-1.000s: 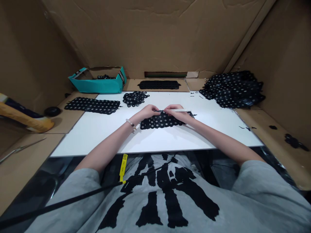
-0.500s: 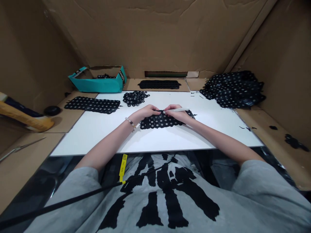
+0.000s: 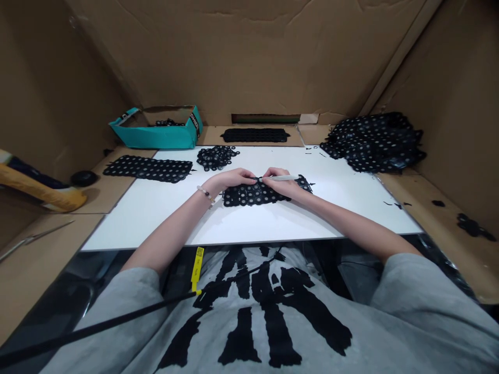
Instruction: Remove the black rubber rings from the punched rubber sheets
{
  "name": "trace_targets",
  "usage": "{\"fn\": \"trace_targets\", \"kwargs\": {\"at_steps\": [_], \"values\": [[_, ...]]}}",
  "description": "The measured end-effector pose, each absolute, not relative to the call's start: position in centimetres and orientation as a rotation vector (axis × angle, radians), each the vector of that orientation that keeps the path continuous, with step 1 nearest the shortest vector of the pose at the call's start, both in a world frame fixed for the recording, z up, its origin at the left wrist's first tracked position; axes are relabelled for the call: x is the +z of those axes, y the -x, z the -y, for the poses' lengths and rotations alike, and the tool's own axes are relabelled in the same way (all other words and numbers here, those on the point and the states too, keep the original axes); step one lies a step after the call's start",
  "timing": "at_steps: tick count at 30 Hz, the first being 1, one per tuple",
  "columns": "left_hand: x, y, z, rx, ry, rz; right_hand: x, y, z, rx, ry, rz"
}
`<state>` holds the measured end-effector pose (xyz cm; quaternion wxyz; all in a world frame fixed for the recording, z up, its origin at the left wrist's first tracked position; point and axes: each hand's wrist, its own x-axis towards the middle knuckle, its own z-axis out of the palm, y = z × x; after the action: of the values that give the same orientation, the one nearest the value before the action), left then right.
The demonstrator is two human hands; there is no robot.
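A black sheet of joined rings point(image 3: 255, 195) lies on the white board point(image 3: 249, 226) in front of me. My left hand point(image 3: 238, 177) pinches the sheet's far edge, thumb and fingers together. Close beside it, my right hand point(image 3: 278, 179) grips a white pen-like tool point(image 3: 287, 177), its tip down at the same far edge. The tool's exact kind does not show, as its tip is too small to make out. Behind my left hand sits a heap of loose black rings point(image 3: 216, 157).
A teal box point(image 3: 156, 137) with rings inside stands back left. Another perforated sheet point(image 3: 150, 168) lies left, stacked sheets point(image 3: 255, 135) at the back, and a large pile of sheets point(image 3: 376, 143) back right. Scissors point(image 3: 29, 240) rest at far left; black scraps point(image 3: 397, 206) lie right.
Both hands and the sheet have shifted very slightly to the left. The tool stays in my right hand, tilted a little flatter.
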<state>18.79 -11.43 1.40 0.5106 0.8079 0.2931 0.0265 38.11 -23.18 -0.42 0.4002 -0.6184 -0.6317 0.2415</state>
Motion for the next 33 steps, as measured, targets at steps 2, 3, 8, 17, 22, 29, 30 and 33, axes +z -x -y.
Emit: {"fn": "trace_targets", "kwargs": {"at_steps": [2,3,8,17,22,29,30,33], "values": [[1.5,-18.9,11.6,0.093,-2.087,-0.684,-0.7,-38.6,22.8,0.715,1.505,1.557],[1.5,-19.0,11.7,0.109,-2.145,-0.677,-0.8,-38.9,22.6,0.787,1.465,1.53],[1.5,-19.4,12.5,0.18,-2.288,-0.697,-1.2,-39.7,22.3,0.941,1.378,1.51],[1.2,-19.4,12.8,0.247,-2.133,-0.826,-0.9,-39.2,22.8,0.866,1.471,1.543],[0.7,-19.4,12.7,0.281,-1.964,-0.857,-0.5,-38.0,23.5,0.706,1.519,1.607],[0.6,-19.5,12.5,0.297,-1.886,-0.819,-0.5,-37.0,23.4,0.511,1.613,1.684],[0.7,-19.4,12.5,0.296,-1.879,-0.817,-0.5,-37.0,23.4,0.5,1.613,1.691],[0.8,-19.4,12.5,0.284,-1.863,-0.818,-0.5,-37.1,23.3,0.505,1.596,1.698]]}}
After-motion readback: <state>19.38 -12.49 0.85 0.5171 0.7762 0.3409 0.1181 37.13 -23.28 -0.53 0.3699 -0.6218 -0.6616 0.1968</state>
